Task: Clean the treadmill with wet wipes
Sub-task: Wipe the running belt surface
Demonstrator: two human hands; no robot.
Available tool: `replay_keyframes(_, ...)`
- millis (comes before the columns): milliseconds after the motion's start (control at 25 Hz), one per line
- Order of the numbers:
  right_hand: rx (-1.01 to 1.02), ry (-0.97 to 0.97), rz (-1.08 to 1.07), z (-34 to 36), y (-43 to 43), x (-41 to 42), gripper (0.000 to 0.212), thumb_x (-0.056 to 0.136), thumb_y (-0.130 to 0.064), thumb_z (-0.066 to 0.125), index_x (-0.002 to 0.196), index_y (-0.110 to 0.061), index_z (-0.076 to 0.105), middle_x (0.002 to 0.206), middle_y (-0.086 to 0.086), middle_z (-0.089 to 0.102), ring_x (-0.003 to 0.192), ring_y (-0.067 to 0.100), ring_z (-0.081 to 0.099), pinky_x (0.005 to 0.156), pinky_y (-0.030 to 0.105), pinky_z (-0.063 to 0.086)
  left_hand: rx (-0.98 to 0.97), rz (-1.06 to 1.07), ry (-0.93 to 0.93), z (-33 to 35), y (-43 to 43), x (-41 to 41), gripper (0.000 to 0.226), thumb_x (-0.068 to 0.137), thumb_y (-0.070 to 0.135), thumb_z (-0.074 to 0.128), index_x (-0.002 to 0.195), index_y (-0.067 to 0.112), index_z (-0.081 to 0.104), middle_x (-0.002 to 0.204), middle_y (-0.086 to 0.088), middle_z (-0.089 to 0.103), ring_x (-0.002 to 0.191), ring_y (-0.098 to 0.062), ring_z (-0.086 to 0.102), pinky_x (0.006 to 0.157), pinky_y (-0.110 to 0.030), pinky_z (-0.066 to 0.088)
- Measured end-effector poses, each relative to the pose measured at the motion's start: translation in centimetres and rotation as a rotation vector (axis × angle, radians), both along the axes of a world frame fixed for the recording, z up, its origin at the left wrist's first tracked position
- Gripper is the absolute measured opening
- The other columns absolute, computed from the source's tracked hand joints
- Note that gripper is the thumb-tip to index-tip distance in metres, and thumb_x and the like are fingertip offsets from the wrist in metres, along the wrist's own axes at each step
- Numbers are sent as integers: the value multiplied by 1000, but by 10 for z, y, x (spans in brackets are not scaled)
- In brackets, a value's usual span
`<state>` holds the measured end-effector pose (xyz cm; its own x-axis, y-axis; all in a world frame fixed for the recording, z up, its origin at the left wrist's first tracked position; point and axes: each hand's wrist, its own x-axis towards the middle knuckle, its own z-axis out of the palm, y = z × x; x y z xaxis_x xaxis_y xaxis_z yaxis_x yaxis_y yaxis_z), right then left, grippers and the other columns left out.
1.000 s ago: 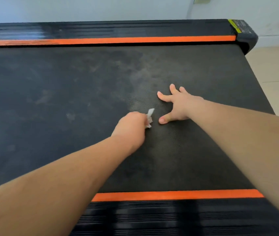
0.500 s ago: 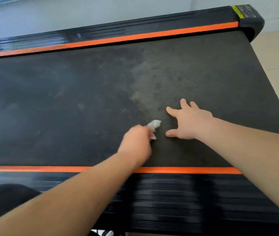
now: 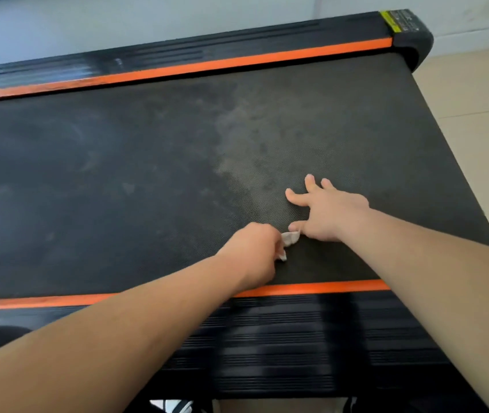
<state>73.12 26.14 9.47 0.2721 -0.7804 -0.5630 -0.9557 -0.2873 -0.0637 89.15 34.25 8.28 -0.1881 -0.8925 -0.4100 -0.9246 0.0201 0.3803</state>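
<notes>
- The left hand [image 3: 252,251] is curled round a small crumpled wet wipe [image 3: 289,238] and presses it to the treadmill belt [image 3: 118,174] at lower centre of the frame, just above the near orange stripe [image 3: 312,288].
- The right hand [image 3: 329,213] lies flat on the belt, fingers spread wide and holding nothing; its thumb tip is just beside the wipe.
- Likely done: the left half of the belt looks darker, with only faint smears, so it seems to have been wiped.
- Plainly left: a pale grey dusty patch [image 3: 267,138] at upper centre, above the right hand, looks untouched.
- The ribbed side rails [image 3: 297,338] at bottom and top are too blurred to judge.
- Overall I would judge the job about halfway at best, and the small balled wipe may soon need replacing.
</notes>
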Motion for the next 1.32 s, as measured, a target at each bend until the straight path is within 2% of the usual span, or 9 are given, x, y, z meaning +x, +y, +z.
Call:
replay_keyframes(240, -54, 81, 93, -2, -2, -3, 73, 100, -56, 51, 157, -56, 4, 171, -7, -5, 158, 22, 2, 107, 56, 41, -187, 256, -94, -13, -17, 25, 17, 94, 16, 58, 107, 17, 69, 107, -8, 63, 102, -30, 61, 83, -32, 44)
replay_keyframes(440, -44, 32, 74, 8, -3, -16, 69, 99, -60, 52, 155, -60, 11, 171, -10, -1, 157, 20, 13, 113, 53, 39, 147, -114, 115, 9, 1, -11, 13, 89, 19, 67, 95, 22, 78, 90, 6, 76, 85, -12, 68, 78, -22, 53)
replay_keyframes(600, -6, 8, 29, 9, -6, -24, 63, 103, -47, 48, 153, -64, 13, 171, -11, 0, 155, 23, 24, 114, 51, 39, 19, 206, 259, 22, -24, 9, 11, 90, 14, 68, 89, 21, 76, 75, 4, 72, 68, -10, 63, 63, -19, 53)
replay_keyframes(720, -25, 11, 35, 7, -6, -23, 65, 104, -41, 47, 153, -63, 11, 172, -9, -1, 154, 25, 25, 112, 52, 41, 186, 381, 509, 23, -26, 14, 9, 94, 9, 67, 94, 13, 74, 88, -15, 76, 68, -15, 66, 63, -27, 59)
replay_keyframes(800, -19, 9, 48, 8, -4, -22, 64, 105, -40, 46, 154, -62, 10, 171, -9, -3, 155, 24, 23, 112, 52, 41, 205, 410, 461, 20, -29, 19, 10, 97, 13, 63, 96, 12, 72, 89, -15, 75, 69, -18, 68, 63, -29, 59)
replay_keyframes(960, -9, 17, 44, 10, -4, -22, 64, 105, -42, 46, 154, -62, 11, 171, -10, -3, 155, 24, 22, 113, 51, 40, -174, 203, -76, 15, -43, 32, 26, 94, 12, 51, 111, 16, 70, 107, -4, 64, 103, -27, 63, 87, -36, 53)
replay_keyframes(1040, -3, 20, 35, 10, -3, -21, 65, 104, -41, 47, 154, -62, 11, 171, -10, -2, 154, 24, 25, 112, 51, 41, -427, -4, -14, 10, -36, 28, 29, 91, 12, 54, 115, 16, 69, 113, -4, 60, 105, -28, 58, 87, -40, 53)
replay_keyframes(1160, -10, 20, 29, 10, 0, -20, 66, 103, -39, 48, 153, -62, 12, 171, -10, -1, 153, 23, 26, 112, 49, 40, -403, -395, 88, -7, -27, 17, 23, 93, 14, 58, 113, 17, 70, 108, -5, 59, 94, -27, 54, 81, -42, 53)
replay_keyframes(1320, -115, -6, -1, 6, -4, -15, 57, 96, -37, 54, 148, -54, 40, 161, -7, 37, 142, 23, 45, 97, 40, 47, -394, -383, 54, -27, -32, 13, 20, 95, 8, 59, 105, 15, 75, 98, -7, 62, 86, -29, 55, 77, -47, 53)
